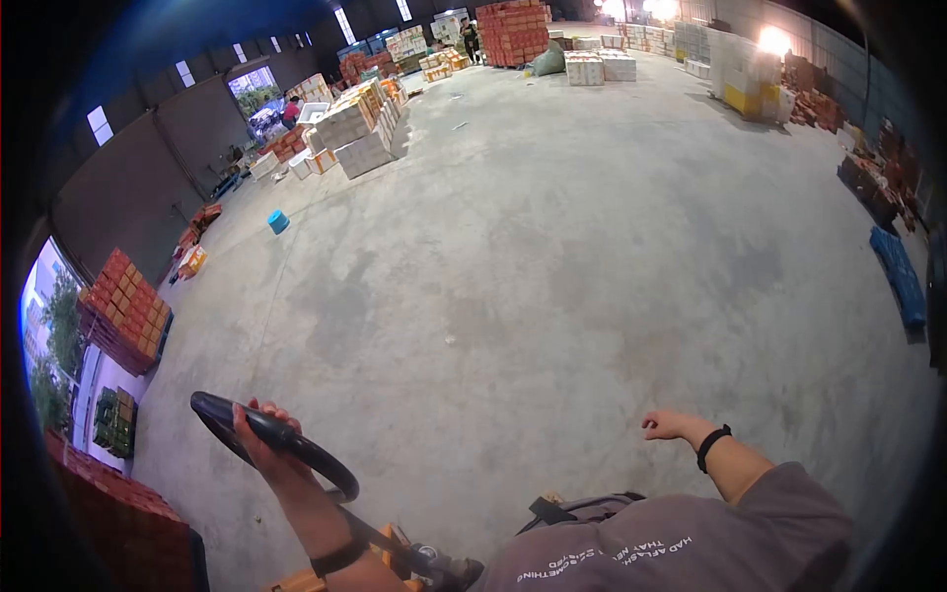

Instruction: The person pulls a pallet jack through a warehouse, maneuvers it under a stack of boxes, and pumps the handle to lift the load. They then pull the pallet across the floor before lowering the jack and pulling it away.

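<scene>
My left hand [258, 440] grips the black loop handle [296, 449] of a pallet jack at the lower left. The handle's shaft runs down to an orange body [395, 553] at the bottom edge. My right hand [667, 425] hangs free at the lower right, fingers loosely curled, holding nothing. A black band sits on that wrist [712, 444]. A grey sleeve with white lettering [671, 548] covers the arm below it.
A wide concrete floor [552, 257] stretches ahead. Stacked orange crates [126, 311] stand at the left wall, white boxes [357, 133] at the far left, red stacks [513, 32] at the back. A blue bucket [278, 222] and blue pallets [898, 276] sit at the sides.
</scene>
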Motion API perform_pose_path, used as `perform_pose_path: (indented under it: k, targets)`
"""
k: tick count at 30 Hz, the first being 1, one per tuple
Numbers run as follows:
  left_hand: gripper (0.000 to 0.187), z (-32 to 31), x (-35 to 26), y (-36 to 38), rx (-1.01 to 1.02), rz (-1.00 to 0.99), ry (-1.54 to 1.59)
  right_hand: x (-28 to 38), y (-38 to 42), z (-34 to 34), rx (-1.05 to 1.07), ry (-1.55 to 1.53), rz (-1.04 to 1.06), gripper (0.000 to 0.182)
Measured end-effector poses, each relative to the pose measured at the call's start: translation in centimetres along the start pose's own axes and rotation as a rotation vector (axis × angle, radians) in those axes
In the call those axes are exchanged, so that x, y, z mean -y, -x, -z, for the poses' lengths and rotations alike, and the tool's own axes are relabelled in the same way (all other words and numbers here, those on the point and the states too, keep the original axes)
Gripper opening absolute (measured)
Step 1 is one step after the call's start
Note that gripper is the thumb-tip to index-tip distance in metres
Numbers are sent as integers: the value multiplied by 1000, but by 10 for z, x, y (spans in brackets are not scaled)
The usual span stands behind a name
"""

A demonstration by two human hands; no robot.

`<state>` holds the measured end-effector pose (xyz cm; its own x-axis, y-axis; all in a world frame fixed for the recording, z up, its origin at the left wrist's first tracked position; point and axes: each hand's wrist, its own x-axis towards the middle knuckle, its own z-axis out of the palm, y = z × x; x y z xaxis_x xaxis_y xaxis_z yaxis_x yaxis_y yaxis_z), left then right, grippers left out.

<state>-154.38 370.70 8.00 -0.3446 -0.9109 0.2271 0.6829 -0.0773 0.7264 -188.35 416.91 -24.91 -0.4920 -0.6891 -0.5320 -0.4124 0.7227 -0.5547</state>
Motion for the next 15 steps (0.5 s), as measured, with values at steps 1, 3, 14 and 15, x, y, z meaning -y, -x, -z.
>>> perform_pose_path:
  k: [1,3,14,15]
  targets:
    - [32,-11,6,-6,-40,-14,-20,-7,-4,8,34,50,-36,46]
    - [34,-17,11,-24,-70,-38,-39,-22,-11,19,85,35,-121,47]
    - [56,-77,48,-3,-352,-149,-637,-35,-221,195,90,43,120,47]
    - [53,-84,32,8,-411,-195,-675,-26,-239,207,117,114,146,47]
